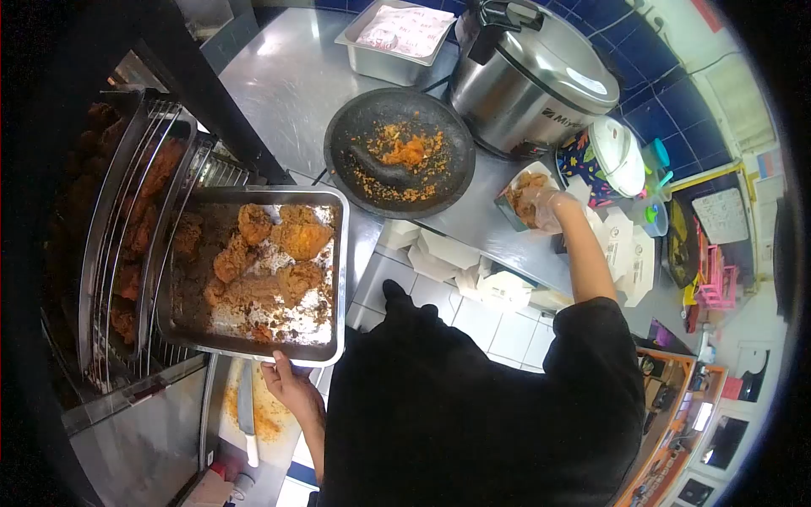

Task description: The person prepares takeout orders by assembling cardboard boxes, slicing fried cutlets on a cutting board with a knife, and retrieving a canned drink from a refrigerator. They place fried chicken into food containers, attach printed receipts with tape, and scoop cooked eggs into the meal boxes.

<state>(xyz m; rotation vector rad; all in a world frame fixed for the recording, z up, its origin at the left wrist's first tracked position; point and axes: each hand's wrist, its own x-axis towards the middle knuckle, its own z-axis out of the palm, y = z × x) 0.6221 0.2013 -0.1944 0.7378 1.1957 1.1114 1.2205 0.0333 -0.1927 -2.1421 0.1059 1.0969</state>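
Observation:
My left hand (292, 390) grips the near rim of a metal tray (340, 279), its fingers closed over the edge. Several pieces of fried chicken (302, 241) and loose crumbs lie in the tray, which sits partly inside a warming cabinet. In a clear plastic glove, my right hand (553, 211) reaches down to a small paper box (512, 211) on the steel counter. Its fingers are closed at a brown piece of fried chicken (530, 188) in the box; the glove partly hides the contact.
A stone mortar (338, 144) with a pestle (380, 169) and orange chili paste stands on the counter (279, 76). Behind it are a rice cooker (532, 80) and a steel pan (380, 63). Folded boxes (498, 289) line the counter's edge. A knife (246, 406) lies lower left.

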